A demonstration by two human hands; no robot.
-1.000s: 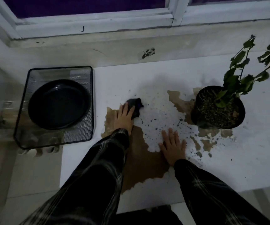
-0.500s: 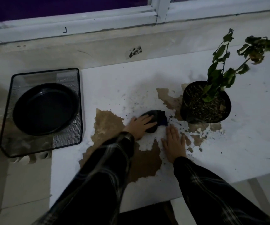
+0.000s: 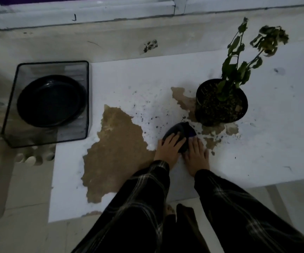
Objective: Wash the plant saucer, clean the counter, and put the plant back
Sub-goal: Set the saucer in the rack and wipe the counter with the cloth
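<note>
A person in dark plaid sleeves bends over a white tabletop (image 3: 122, 83) whose painted surface has peeled away in brown patches, both hands working just in front of a black round plastic pot holding a wilting green plant (image 3: 221, 102). The left hand (image 3: 167, 149) presses a dark, crumpled cleaning cloth (image 3: 181, 133) against the surface, fingers spread over the cloth's near side, while the right hand (image 3: 196, 155) lies flat and relaxed on the tabletop, its fingertips touching the cloth's edge. The cloth sits just in front and to the left of the pot, close to its base. Dark specks of soil (image 3: 147, 114) dot the white paint to the left of the pot (densest between the pot and the largest brown patch). The black round plant saucer (image 3: 50, 100) rests well to the left of the pot, inside a black wire-mesh tray (image 3: 85, 99) that butts against the tabletop's left edge. Behind the pot runs a white window frame (image 3: 92, 11).
</note>
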